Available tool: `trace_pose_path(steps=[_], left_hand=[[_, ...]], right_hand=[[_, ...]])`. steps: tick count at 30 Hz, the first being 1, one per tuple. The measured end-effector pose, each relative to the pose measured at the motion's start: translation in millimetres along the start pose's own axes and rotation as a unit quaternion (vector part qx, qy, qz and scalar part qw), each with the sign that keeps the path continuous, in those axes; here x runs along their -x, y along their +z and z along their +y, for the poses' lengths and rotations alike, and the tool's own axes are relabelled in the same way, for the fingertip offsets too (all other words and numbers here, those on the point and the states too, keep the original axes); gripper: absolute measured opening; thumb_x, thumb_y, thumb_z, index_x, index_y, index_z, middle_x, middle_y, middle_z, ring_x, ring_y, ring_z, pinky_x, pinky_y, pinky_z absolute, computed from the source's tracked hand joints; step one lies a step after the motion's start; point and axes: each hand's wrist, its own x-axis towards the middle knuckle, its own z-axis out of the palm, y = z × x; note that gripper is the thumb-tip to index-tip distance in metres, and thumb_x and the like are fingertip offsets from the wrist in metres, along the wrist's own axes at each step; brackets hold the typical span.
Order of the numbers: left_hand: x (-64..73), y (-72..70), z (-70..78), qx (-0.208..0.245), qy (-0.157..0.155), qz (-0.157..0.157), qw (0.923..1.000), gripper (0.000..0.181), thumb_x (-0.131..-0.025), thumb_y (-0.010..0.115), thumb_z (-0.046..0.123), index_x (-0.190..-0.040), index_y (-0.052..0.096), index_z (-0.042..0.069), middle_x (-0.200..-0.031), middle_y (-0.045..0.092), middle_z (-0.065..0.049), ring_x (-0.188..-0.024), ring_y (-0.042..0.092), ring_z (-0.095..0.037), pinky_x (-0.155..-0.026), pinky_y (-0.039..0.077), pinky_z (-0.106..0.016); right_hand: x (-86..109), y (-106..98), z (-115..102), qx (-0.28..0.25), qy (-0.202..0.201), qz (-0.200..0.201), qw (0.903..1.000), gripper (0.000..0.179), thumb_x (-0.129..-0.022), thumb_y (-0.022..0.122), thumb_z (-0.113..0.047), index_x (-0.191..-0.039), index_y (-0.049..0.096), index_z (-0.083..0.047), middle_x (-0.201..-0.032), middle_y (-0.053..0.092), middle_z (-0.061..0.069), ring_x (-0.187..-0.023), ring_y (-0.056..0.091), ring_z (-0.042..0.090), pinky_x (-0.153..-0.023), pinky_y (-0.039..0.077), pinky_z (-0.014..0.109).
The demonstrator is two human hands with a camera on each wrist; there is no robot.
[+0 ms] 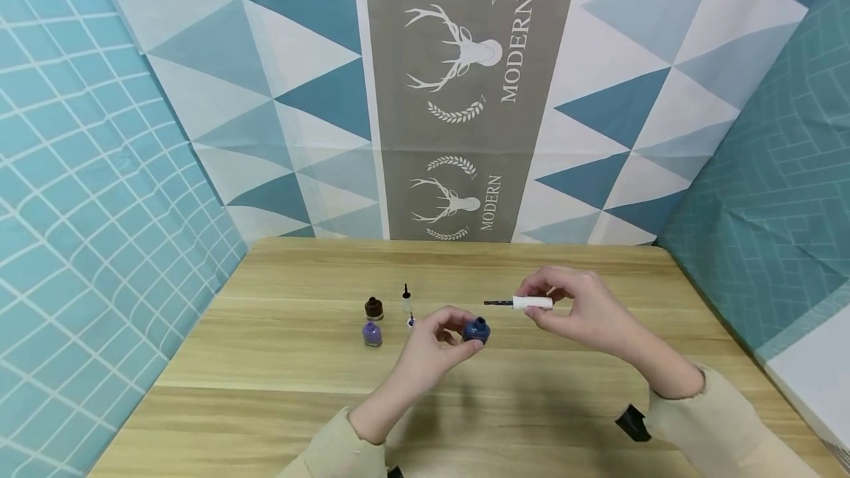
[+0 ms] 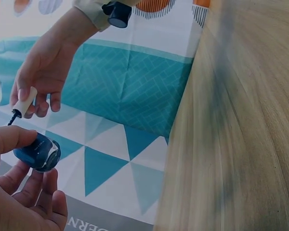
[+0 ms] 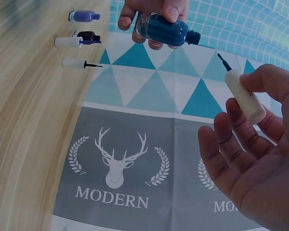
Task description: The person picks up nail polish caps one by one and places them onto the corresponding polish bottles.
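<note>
Above the table, my left hand [image 1: 434,341] pinches a small dark blue nail polish bottle [image 1: 476,330] between thumb and fingers. Its threaded neck is uncapped, as the right wrist view shows. To the right, my right hand [image 1: 578,308] holds a white nail polish cap [image 1: 533,302] lying roughly level. From that cap a dark-coated brush [image 1: 496,303] points left toward the bottle, with a gap between them. In the right wrist view the cap [image 3: 245,96] sits between thumb and fingers. The left wrist view shows the bottle [image 2: 37,152] close up, gripped by thumb and fingertips.
Left of my left hand, an uncapped black nail polish bottle [image 1: 374,308] and an uncapped purple one [image 1: 372,334] stand on the wooden table [image 1: 265,367]. Beside them two white brush caps stand with brushes up; one cap [image 1: 406,302] is farther back. Patterned cloth [image 1: 305,94] hangs behind.
</note>
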Motion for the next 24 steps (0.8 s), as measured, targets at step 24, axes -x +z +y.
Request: trace_pose_path(steps=[24], left_hand=[[1.8,0.2,2.4,0.015,0.014,-0.005,0.9998,0.022,-0.08,0.072,0.005,-0.101,0.066,0.005,-0.094,0.066,-0.007,-0.084,0.055,-0.016,-0.074,0.045,-0.026]], right_hand=[[-1.1,-0.5,-4.7,0.009,-0.045,0.009,0.9989,0.03,-0.077,0.074,-0.006,-0.098,0.065,-0.026,-0.091,0.063,-0.015,-0.076,0.055,0.002,-0.065,0.049,0.023]])
